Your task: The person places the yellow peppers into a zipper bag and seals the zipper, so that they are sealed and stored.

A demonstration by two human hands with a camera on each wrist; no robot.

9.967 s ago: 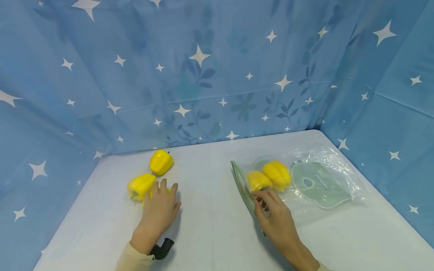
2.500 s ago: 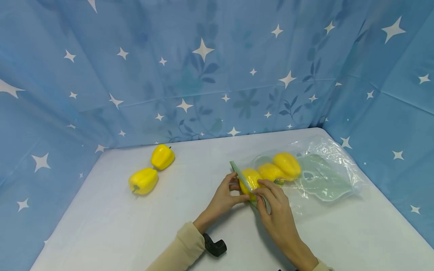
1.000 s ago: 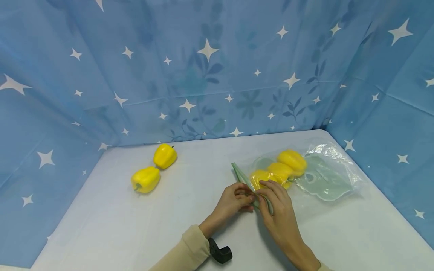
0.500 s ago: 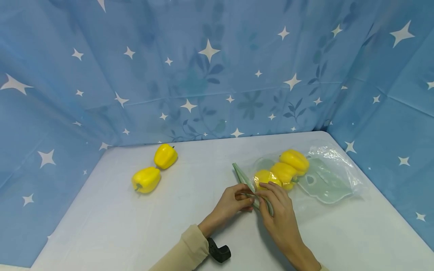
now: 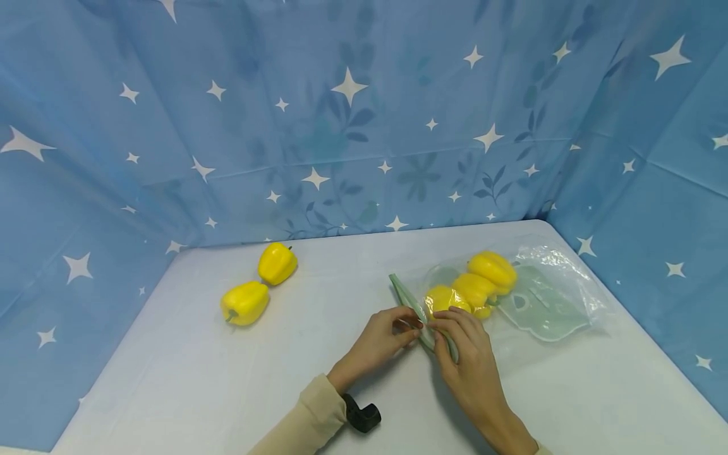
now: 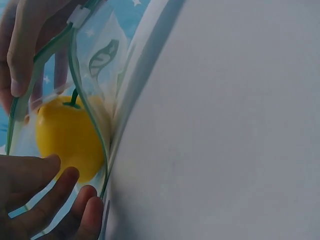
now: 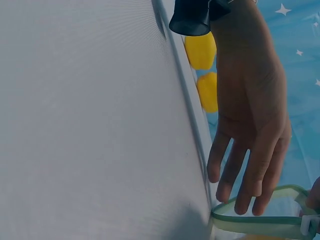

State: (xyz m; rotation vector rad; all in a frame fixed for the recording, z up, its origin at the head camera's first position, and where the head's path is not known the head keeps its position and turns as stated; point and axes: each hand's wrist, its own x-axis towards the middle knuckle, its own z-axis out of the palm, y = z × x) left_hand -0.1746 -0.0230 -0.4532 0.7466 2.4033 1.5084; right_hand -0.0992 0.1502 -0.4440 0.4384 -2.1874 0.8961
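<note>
A clear zip bag with a green zip edge and a leaf-shaped green print lies on the right of the table, its mouth gaping. Inside are three yellow bell peppers, one just behind the mouth in the left wrist view. My right hand pinches the bag's edge near the white slider. At the mouth, my left hand has its fingers loosely extended with nothing between them; the right wrist view shows its fingertips right at the green rim.
Two more yellow bell peppers, one nearer and one farther, lie on the left of the white table. A black wrist-worn device sits by the left sleeve. Blue star-patterned curtain surrounds the table's back and sides.
Ten seconds ago my left hand was over a pepper at left; that pepper is now in the bag. Just now the left hand has drawn slightly back from the mouth. The right keeps its grip.
</note>
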